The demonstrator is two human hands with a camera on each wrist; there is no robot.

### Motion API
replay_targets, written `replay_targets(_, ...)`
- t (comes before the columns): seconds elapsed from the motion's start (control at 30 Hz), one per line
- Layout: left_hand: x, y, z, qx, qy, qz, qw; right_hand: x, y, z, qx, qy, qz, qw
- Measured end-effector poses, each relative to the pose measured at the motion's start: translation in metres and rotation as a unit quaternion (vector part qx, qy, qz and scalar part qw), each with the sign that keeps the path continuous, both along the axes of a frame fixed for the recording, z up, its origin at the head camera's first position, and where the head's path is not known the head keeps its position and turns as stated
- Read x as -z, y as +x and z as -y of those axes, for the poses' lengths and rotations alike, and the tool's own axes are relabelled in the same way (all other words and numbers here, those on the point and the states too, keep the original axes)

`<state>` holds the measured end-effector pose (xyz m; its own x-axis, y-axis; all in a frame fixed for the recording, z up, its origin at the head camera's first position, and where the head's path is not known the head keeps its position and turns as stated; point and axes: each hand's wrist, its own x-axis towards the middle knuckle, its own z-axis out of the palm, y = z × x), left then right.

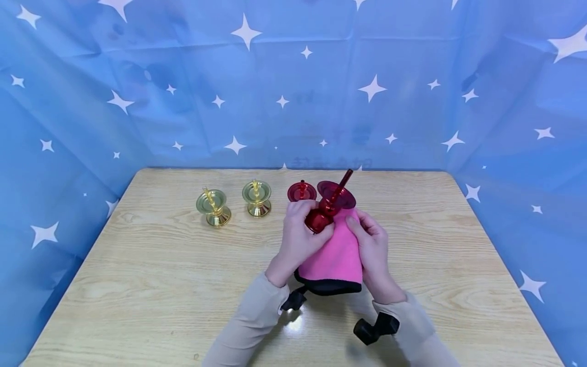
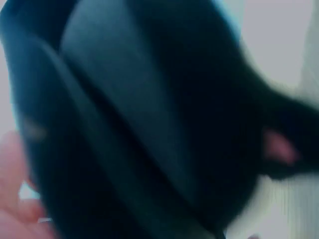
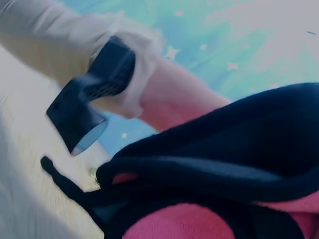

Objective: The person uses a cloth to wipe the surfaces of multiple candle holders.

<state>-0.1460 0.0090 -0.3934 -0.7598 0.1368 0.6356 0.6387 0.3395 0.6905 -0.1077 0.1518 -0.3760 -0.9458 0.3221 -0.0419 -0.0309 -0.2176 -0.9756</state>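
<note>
My left hand (image 1: 300, 229) grips a red metallic candle holder (image 1: 329, 206) by its rounded base. The holder leans to the upper right, its dish and thin stem pointing away from me. Against it lies a pink cloth (image 1: 331, 255) with a black edge, which my right hand (image 1: 373, 247) pinches near the top, thumb in front. Black fabric (image 2: 149, 119) of this cloth fills most of the left wrist view, blurred. In the right wrist view, its black folds (image 3: 224, 169) hide both hands' fingers.
Behind my left hand stands a second red candle holder (image 1: 301, 190), partly covered. Two gold candle holders with greenish dishes, the nearer-left one (image 1: 213, 206) and the other (image 1: 258, 198), stand left on the wooden table (image 1: 151, 285). A blue starred curtain (image 1: 293, 122) hangs behind.
</note>
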Motion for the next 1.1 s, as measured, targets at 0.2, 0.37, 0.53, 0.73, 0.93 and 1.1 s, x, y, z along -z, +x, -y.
replay_targets(0.2,-0.005,0.0,0.011,0.096,-0.056,0.026,0.9935,-0.009,0.0,-0.009,-0.015,-0.026,0.066,0.997)
replay_targets(0.37,-0.008,0.001,0.012,0.121,-0.079,0.025,0.9891,-0.012,0.004,-0.012,-0.053,-0.074,0.094,0.991)
replay_targets(0.53,-0.012,0.004,0.007,0.098,-0.059,-0.017,0.9933,-0.012,0.009,-0.011,-0.092,-0.144,0.083,0.982)
replay_targets(0.73,-0.017,0.009,-0.005,0.016,0.002,-0.014,0.9998,-0.016,0.011,-0.008,-0.08,-0.128,0.068,0.986)
replay_targets(0.93,-0.022,0.012,-0.015,-0.057,0.014,-0.007,0.9982,-0.019,0.016,-0.003,-0.04,-0.078,0.076,0.993)
replay_targets(1.1,-0.023,0.012,-0.015,-0.053,-0.025,0.02,0.9981,-0.021,0.015,-0.004,-0.028,-0.083,0.086,0.992)
